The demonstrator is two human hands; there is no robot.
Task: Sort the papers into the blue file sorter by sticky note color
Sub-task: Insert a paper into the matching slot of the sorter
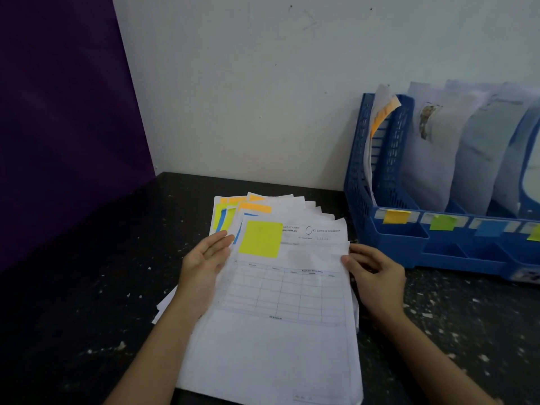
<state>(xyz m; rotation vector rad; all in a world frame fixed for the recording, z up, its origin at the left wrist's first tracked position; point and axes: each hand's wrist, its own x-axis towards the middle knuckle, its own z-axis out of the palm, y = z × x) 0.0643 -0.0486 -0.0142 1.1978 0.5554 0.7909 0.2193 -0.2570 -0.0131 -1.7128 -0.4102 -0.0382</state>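
Sorting partly done. Blue sorter [388, 229] at 2 o'clock already holds papers in several slots. Fanned stack [271, 302] remains on desk centre; top sheet bears yellow note [260, 238]. Left hand [204, 258], fingers straight, steadies stack's 9 o'clock edge; right hand [377, 273] pinches top sheet's 3 o'clock edge.

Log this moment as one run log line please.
step: picking top sheet | left hand: steadies paper stack | right hand: grips stack edge | top note: yellow | sorter: unreached

Hands [204, 264] flanking papers [277, 317], blue sorter [388, 229] right
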